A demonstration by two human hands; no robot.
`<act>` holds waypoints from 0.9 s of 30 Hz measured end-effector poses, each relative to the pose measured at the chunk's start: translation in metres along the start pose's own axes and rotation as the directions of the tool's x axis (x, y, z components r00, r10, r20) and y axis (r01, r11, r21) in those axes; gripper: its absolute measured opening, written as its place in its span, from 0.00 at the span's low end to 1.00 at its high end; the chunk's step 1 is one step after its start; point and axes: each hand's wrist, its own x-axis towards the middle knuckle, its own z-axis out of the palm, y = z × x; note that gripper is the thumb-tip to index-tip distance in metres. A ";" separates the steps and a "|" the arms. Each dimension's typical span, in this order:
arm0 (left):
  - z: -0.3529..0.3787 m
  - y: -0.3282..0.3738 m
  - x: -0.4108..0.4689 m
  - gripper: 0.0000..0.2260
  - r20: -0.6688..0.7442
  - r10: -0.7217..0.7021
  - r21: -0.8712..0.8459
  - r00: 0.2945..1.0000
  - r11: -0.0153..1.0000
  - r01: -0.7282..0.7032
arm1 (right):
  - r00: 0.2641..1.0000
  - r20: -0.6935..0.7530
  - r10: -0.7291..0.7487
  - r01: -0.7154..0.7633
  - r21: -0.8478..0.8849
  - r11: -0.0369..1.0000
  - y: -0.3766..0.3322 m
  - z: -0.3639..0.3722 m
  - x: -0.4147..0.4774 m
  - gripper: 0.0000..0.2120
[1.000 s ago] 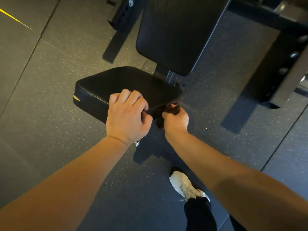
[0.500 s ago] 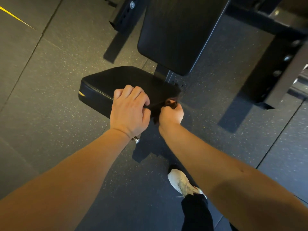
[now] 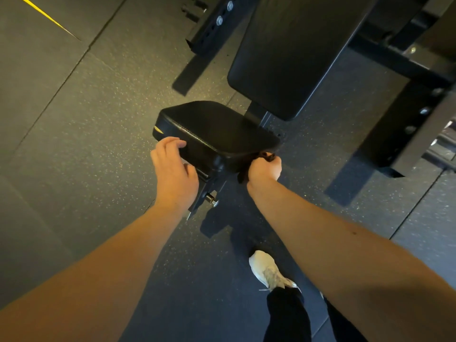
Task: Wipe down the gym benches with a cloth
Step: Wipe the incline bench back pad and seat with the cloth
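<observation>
A black padded bench seat (image 3: 217, 129) sits in the middle of the head view, with the long black back pad (image 3: 296, 53) behind it. My right hand (image 3: 265, 169) grips a dark cloth (image 3: 265, 156) against the seat's near right corner. My left hand (image 3: 175, 169) hovers by the seat's near left edge, its fingers loosely curled and holding nothing; its fingertips are close to the seat's side.
The bench's metal frame with an adjustment pin (image 3: 212, 198) lies under the seat. Black rack uprights (image 3: 407, 129) with bolt holes stand at the right and at the top left (image 3: 217, 18). My white shoe (image 3: 269, 272) stands on the speckled rubber floor (image 3: 86, 124).
My left hand has lifted off the seat top and slid left to its near edge, opening up. My right hand keeps the cloth at the right corner.
</observation>
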 end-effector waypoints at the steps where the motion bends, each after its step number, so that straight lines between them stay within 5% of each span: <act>1: -0.001 0.000 -0.003 0.21 0.015 0.006 -0.026 1.000 1.000 -0.005 | 1.000 0.030 0.000 0.000 -0.015 1.000 0.004 0.002 -0.010 0.18; 7: -0.001 -0.004 -0.006 0.21 0.037 -0.009 -0.047 0.999 0.999 0.010 | 0.970 0.243 -0.017 0.032 -0.056 0.998 0.017 -0.009 -0.044 0.22; 12: -0.006 -0.001 -0.007 0.22 0.071 -0.026 -0.063 0.997 0.998 0.030 | 0.996 -0.003 -0.093 0.093 -0.030 0.995 -0.004 -0.001 -0.014 0.22; 15: -0.004 0.001 -0.008 0.22 0.059 -0.044 -0.071 0.997 0.996 0.048 | 0.994 -0.027 -0.101 0.101 -0.022 0.995 -0.001 0.010 -0.019 0.22; 22: -0.005 0.004 -0.013 0.25 0.070 -0.070 -0.074 0.995 0.994 0.075 | 0.959 0.277 -0.067 0.097 -0.096 0.991 0.001 -0.007 -0.073 0.25; 25: -0.011 0.003 -0.017 0.25 0.084 -0.065 -0.073 0.994 0.995 0.071 | 0.817 0.471 -0.332 0.452 -0.166 0.876 -0.020 -0.017 -0.085 0.23; 27: -0.012 0.003 -0.021 0.25 0.054 -0.072 -0.074 0.996 0.994 0.076 | 0.580 0.619 -0.530 0.747 -0.144 0.649 -0.033 -0.010 -0.083 0.21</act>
